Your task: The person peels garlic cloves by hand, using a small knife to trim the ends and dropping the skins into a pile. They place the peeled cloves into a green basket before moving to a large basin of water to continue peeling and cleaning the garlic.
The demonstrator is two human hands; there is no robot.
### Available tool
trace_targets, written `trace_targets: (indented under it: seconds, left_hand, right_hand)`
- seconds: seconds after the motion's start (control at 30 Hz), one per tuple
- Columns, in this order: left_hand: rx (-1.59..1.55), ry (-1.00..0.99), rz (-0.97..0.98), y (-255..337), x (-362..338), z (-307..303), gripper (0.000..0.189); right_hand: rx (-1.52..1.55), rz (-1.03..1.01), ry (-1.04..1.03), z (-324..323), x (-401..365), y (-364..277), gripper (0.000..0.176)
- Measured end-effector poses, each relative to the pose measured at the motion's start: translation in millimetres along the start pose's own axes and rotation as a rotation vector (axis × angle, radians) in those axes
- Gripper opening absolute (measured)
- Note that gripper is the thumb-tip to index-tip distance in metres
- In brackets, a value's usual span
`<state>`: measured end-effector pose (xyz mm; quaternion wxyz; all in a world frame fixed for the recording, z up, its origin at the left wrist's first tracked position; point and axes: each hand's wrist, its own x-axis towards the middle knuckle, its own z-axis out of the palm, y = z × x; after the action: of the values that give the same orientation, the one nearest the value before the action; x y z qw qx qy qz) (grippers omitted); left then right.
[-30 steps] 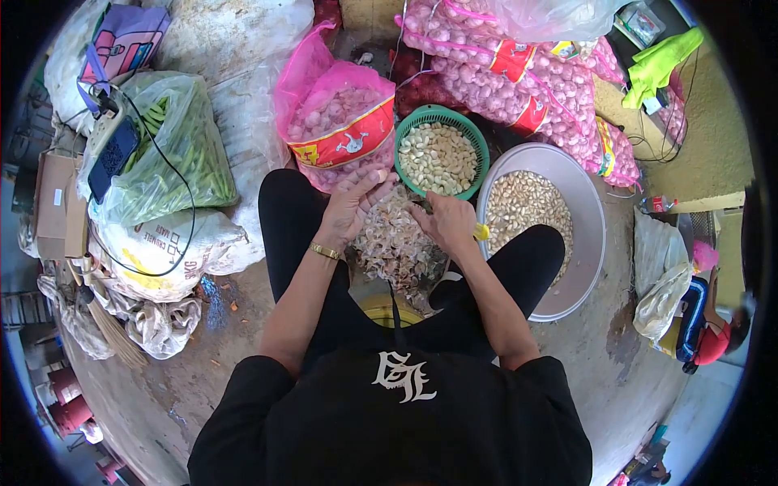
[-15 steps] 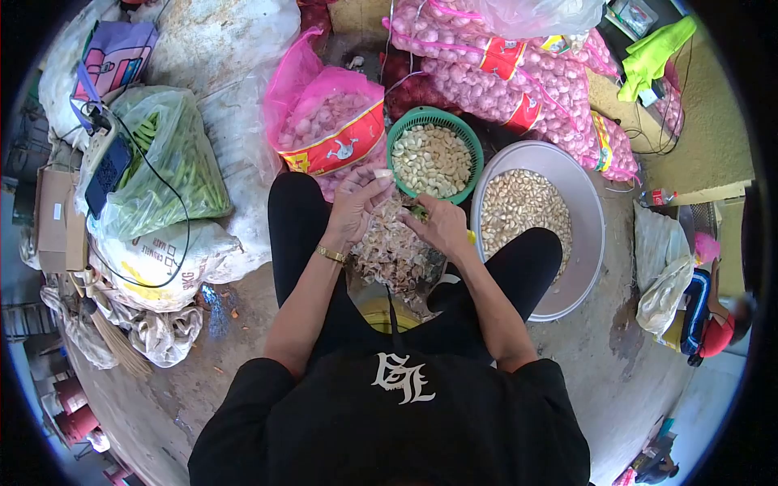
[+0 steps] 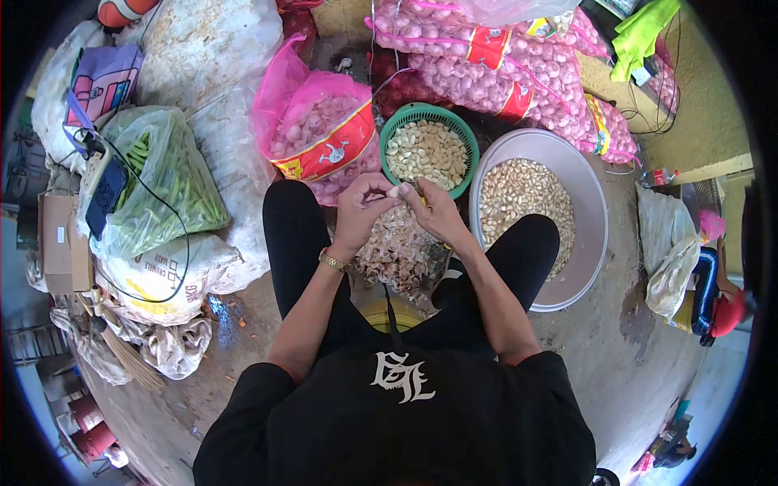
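My left hand (image 3: 361,212) pinches a pale garlic clove (image 3: 395,192) between thumb and fingertips. Against the same clove presses my right hand (image 3: 438,212), its fingers closed round a small knife (image 3: 424,200) with a yellowish handle; the blade is mostly hidden. Both hands meet over a heap of papery garlic skins (image 3: 397,255) between my knees. Just beyond them stands a green plastic basket (image 3: 471,136) holding peeled cloves (image 3: 425,154). To the right, a wide whitish basin (image 3: 596,223) contains many cloves (image 3: 523,202) with brownish skins.
An opened pink mesh bag of garlic bulbs (image 3: 324,121) stands at front left, and full garlic sacks (image 3: 502,65) are stacked behind the basket. At left are a clear bag of green pods (image 3: 174,174) and white sacks (image 3: 174,271). Another person (image 3: 728,312) is at far right.
My hands have come together: the right hand with the knife has moved up and left to the clove in my left hand. The whole view has shifted slightly.
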<state>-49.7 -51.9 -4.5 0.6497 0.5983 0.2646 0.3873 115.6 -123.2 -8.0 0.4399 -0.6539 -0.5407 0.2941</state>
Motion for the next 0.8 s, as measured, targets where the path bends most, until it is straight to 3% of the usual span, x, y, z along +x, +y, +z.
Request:
trace_targets:
  seconds: [0.3, 0.4, 0.57, 0.8]
  left_hand:
    - [-0.040, -0.033, 0.031, -1, 2, 6, 0.022]
    - [-0.028, -0.043, 0.027, -3, 2, 5, 0.022]
    - [-0.033, -0.017, 0.006, -5, 3, 7, 0.016]
    - [0.001, -0.095, 0.023, -6, 4, 3, 0.014]
  right_hand:
    - [-0.055, 0.083, -0.070, -9, 0, -1, 0.047]
    - [0.005, 0.015, -0.064, -8, 2, 2, 0.048]
    - [0.222, 0.235, -0.222, -14, 2, -7, 0.055]
    - [0.241, 0.274, -0.308, -11, 5, -9, 0.051]
